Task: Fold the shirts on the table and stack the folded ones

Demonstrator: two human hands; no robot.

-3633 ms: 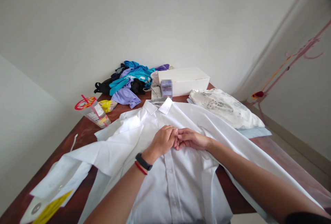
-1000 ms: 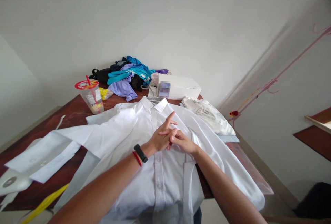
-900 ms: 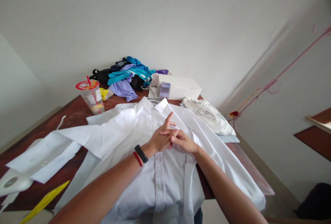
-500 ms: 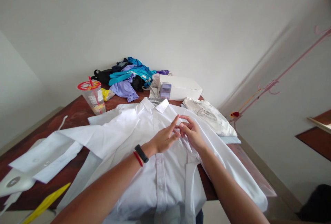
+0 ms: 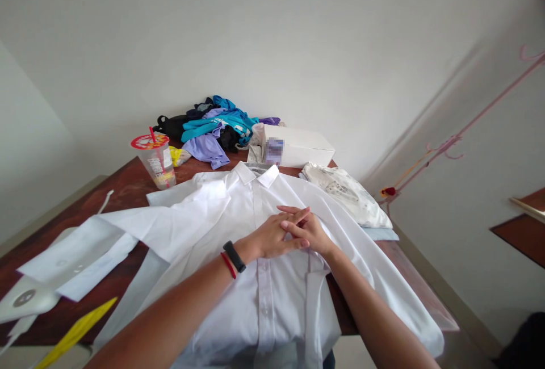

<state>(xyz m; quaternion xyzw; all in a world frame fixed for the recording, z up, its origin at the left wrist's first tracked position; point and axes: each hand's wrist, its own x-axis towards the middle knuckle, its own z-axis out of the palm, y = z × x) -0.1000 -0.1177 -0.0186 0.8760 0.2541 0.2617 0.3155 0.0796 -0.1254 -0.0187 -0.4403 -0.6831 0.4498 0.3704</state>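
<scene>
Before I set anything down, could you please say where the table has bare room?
Bare table shows between the cup, white cable and white shirt, and, narrowly, between shirt and piled clothes. Those clothes and the white box crowd the back.

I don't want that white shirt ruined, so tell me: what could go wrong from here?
The cup stands close beside the white shirt; if knocked over, anything left inside might stain it.

The cuff overlaps a white device, so pulling the sleeve could drag that along.

The shirt's lower end seems to run past the table's near edge, so it might slip or snag.
</scene>
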